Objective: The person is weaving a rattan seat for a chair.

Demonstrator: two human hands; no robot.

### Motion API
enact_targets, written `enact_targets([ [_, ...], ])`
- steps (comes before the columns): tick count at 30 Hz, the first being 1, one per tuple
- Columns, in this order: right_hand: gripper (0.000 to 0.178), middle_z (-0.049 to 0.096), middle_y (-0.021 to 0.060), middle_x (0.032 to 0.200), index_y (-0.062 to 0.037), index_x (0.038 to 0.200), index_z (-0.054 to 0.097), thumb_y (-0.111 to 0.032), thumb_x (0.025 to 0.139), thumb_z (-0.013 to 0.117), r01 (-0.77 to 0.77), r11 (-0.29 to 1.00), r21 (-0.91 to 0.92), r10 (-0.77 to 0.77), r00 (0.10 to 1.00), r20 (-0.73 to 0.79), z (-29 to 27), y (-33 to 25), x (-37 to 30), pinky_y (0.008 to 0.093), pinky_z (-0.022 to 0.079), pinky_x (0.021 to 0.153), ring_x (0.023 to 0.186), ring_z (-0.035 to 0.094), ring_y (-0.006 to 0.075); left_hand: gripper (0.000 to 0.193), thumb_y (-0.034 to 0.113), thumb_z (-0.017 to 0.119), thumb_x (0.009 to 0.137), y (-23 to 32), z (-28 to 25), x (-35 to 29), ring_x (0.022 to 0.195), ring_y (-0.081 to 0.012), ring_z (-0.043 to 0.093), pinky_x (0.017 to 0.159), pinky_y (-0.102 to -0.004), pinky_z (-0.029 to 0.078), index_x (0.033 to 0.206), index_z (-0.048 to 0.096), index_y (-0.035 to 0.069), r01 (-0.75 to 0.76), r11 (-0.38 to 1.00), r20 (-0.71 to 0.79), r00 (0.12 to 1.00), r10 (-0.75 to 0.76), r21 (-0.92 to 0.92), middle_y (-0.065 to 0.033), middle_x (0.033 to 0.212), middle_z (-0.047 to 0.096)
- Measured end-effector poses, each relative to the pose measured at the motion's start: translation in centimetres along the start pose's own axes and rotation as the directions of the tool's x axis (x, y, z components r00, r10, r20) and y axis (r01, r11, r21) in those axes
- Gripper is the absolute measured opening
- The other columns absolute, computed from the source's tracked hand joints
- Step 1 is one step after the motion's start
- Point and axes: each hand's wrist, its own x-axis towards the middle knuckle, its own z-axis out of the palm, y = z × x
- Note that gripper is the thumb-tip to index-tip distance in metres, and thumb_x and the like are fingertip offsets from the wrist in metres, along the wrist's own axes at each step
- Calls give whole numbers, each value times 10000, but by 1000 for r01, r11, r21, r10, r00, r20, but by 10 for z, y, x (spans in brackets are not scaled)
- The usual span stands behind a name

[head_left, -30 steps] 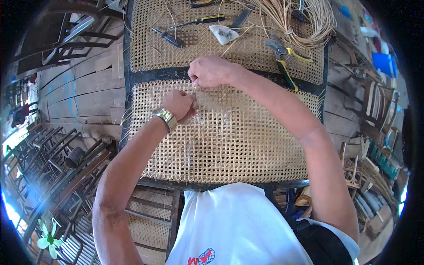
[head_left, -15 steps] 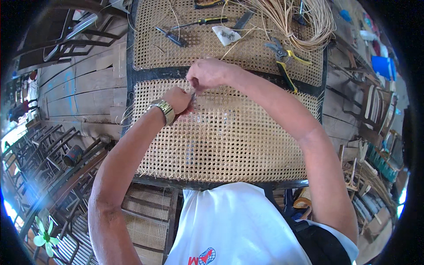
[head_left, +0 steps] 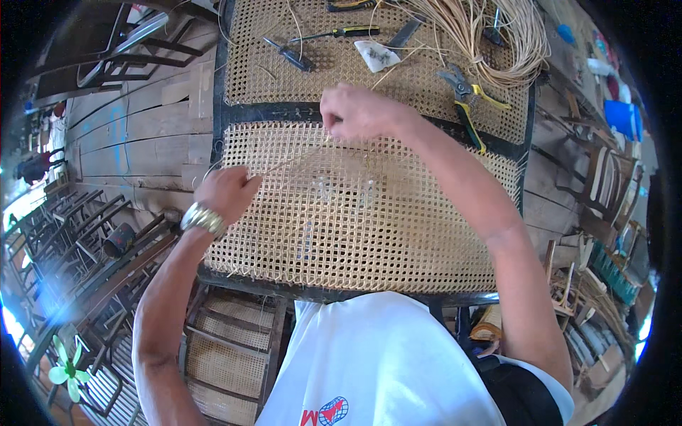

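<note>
My left hand (head_left: pixel 226 194), with a watch at the wrist, is closed in a pinch over the left side of the woven cane panel (head_left: pixel 341 241). A thin cane strand (head_left: pixel 284 165) runs taut from its fingers up toward the right hand. Near the dark frame bar (head_left: pixel 273 112) along the panel's far edge, my right hand (head_left: pixel 355 112) is curled shut. Its fingertips point down at the weave, and what they grip is hidden. The panel is an open lattice of pale cane set in the dark frame.
On the far panel lie pliers with yellow handles (head_left: pixel 465 96), a screwdriver (head_left: pixel 348 32), an awl-like tool (head_left: pixel 290 55), a white lump (head_left: pixel 376 55) and a coiled bundle of cane strands (head_left: pixel 497 64). Chair frames (head_left: pixel 92 227) crowd the left; a blue container (head_left: pixel 624 119) stands right.
My left hand has moved left and toward me, away from the right hand, drawing out the strand between them. The right hand stays near the bar; the whole view has shifted slightly.
</note>
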Motion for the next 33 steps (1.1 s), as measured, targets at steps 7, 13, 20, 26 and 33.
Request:
enact_targets([
  [7,274,641,58,964,-54,1013,671,-311,920,675,85,696,713,-95,995,-27,5,-48,-1,382,519,896,919,621,181,440,399,681,900,14,-25,-43,489,-131,517,467,-340,369,684,593,26,-50,884,-51,998,29,-465,-62,518,525],
  [13,220,683,27,836,-60,860,705,-276,904,699,-9,880,475,-7,999,32,-2,-15,6,330,487,643,715,603,117,387,379,644,941,32,1,10,521,-77,595,474,-244,461,799,641,19,145,691,71,988,-134,-708,-21,588,619],
  [20,200,717,143,835,-39,871,721,-230,812,720,-83,995,62,88,993,-78,26,0,14,401,537,743,788,695,258,241,234,609,963,50,54,48,556,-127,634,485,-268,503,960,618,-7,265,514,361,928,94,-816,-62,691,659],
  [26,183,677,153,861,19,856,680,-158,816,658,-143,975,171,129,988,87,7,5,16,383,520,743,787,655,244,247,273,631,939,48,35,62,480,-115,600,366,-249,411,880,608,34,377,591,530,841,104,-713,-75,673,671],
  [33,148,670,128,842,6,813,664,-141,809,667,-90,989,119,76,990,115,2,2,23,380,517,702,750,641,226,236,222,610,945,76,40,62,434,-115,566,338,-255,382,831,616,16,448,504,491,870,-53,-739,-88,682,678],
])
